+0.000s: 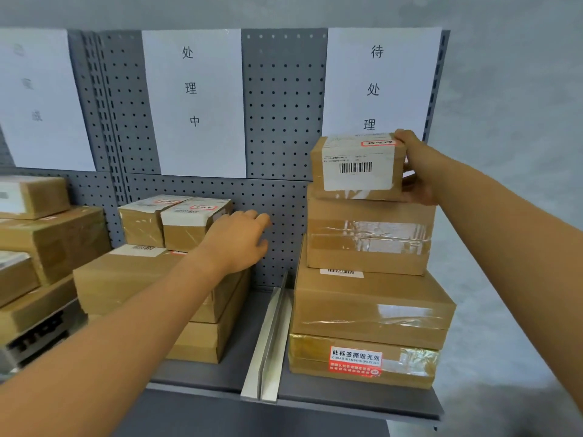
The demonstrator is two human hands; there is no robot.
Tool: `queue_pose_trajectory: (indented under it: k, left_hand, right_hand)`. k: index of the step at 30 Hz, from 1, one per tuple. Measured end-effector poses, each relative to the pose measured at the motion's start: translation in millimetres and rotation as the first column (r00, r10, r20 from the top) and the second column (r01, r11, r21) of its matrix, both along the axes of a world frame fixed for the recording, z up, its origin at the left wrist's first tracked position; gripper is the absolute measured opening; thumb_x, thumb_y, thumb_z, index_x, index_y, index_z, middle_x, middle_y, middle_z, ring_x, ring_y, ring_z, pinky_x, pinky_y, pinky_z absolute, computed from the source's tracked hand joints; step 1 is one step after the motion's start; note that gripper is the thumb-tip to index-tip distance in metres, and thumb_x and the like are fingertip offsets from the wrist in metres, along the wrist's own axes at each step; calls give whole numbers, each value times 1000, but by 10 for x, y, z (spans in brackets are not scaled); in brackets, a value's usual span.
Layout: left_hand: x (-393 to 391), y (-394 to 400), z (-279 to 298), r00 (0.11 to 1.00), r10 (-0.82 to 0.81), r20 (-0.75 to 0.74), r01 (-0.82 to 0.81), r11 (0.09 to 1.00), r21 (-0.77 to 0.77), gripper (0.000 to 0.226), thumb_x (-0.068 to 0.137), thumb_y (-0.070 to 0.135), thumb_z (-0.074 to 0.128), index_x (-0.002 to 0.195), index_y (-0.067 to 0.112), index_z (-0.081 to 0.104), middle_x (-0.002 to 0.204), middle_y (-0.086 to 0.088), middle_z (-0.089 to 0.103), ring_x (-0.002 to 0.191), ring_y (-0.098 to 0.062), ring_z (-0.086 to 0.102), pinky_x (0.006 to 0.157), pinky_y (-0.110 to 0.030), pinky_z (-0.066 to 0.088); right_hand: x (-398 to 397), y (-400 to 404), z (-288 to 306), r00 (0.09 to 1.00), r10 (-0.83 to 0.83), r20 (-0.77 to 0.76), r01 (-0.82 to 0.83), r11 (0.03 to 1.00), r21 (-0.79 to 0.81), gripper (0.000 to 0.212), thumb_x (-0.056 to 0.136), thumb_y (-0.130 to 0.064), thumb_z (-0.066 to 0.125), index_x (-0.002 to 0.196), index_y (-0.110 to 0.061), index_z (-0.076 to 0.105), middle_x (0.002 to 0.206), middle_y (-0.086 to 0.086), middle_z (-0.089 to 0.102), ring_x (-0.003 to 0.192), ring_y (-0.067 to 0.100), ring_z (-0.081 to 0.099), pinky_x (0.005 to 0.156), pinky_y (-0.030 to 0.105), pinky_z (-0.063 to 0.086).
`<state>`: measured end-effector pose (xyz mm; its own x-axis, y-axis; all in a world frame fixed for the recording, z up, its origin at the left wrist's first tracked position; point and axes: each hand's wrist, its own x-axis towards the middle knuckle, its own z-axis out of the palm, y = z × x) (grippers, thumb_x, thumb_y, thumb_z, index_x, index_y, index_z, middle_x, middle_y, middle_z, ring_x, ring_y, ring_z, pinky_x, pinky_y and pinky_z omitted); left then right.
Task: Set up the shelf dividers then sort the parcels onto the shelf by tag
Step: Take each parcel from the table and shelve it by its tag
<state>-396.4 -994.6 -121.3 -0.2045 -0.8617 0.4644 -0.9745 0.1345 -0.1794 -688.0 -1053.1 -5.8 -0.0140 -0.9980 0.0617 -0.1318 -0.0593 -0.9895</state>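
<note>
My right hand (416,171) grips the right end of a small cardboard parcel (356,165) with a barcode label and a red-framed tag. That parcel sits on top of a stack of three bigger parcels (369,298) in the right section of the grey shelf (315,395). My left hand (239,238) hovers over the middle stack, fingers loosely curled, beside two small tagged parcels (186,222) that rest on wide flat boxes (135,279). A white divider (268,345) stands between the middle and right sections.
White paper signs (195,99) with Chinese characters hang on the pegboard back above each section. More parcels (47,234) are stacked at the far left. A gap lies between the middle stack and the divider. A grey wall is to the right.
</note>
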Motion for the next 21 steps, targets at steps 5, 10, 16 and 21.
queue_pose_trajectory:
  k: [5,10,16,21]
  left_hand:
    - [88,26,-20,1000,7,-5,-7,1000,-15,36,97,36,48,128,18,50,114,-5,59,103,-24,55,81,-35,45]
    - [173,99,-5,999,43,-31,-43,999,-17,33,98,36,48,125,18,50,111,-6,58,99,-26,55,77,-36,44]
    - [213,335,153,993,99,-67,-100,995,-10,32,99,36,45,124,17,53,113,-5,59,101,-26,56,83,-40,48]
    - [333,725,267,978,196,-77,-201,978,-57,33,96,34,49,124,17,54,116,-7,61,106,-28,56,82,-39,49]
  right_hand:
    - [-53,-365,74,995,-59,-83,64,997,52,46,94,-58,44,105,-17,60,111,11,56,88,29,64,81,44,58]
    - [-29,-512,158,956,-259,-140,253,966,-57,68,99,-56,33,146,-8,41,139,14,52,121,33,53,100,40,44]
    - [367,-172,218,885,-337,-322,45,750,-660,37,98,-27,52,130,-8,56,125,11,61,109,22,55,85,26,39]
    - [977,406,-134,777,-126,-617,-461,554,-693,37,99,-19,55,134,-10,54,133,10,57,123,22,52,95,26,37]
